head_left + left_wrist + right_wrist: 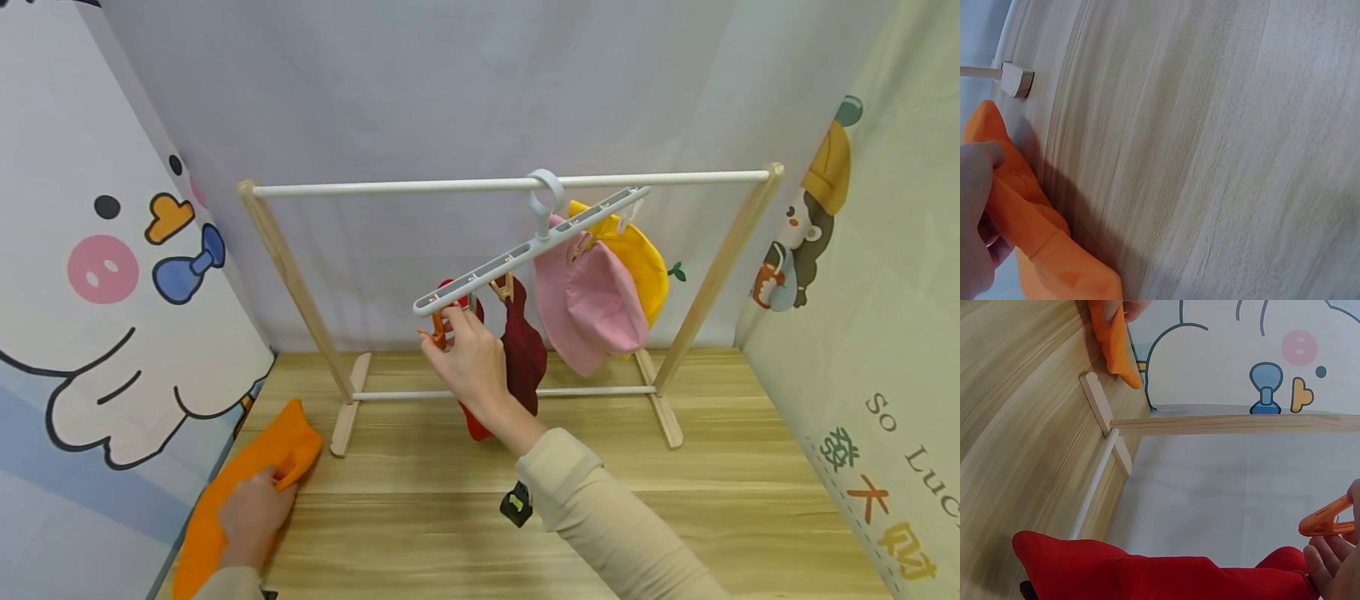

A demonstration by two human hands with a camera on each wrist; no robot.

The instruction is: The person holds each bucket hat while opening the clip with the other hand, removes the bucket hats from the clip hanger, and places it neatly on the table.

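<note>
An orange cloth hat (197,542) is pinched in my left hand (255,510), low over the left side of the table. In the left wrist view, my thumb lies over a fold of the hat (1035,219). My right hand (474,360) grips an orange clip (437,333) under the near left end of a grey clip hanger (517,257). In the right wrist view, the orange clip (1321,520) is between the thumb and fingers. Beside that hand hang a red hat (1160,575) and a dark red hat (522,346), the red one partly hidden.
The hanger hooks over the white rail (397,187) of a wooden rack (288,275). A pink hat (592,300) and a yellow hat (641,258) hang toward its far end. A small black object (516,505) shows beside my right sleeve. Printed cloth walls surround the wooden table (420,517).
</note>
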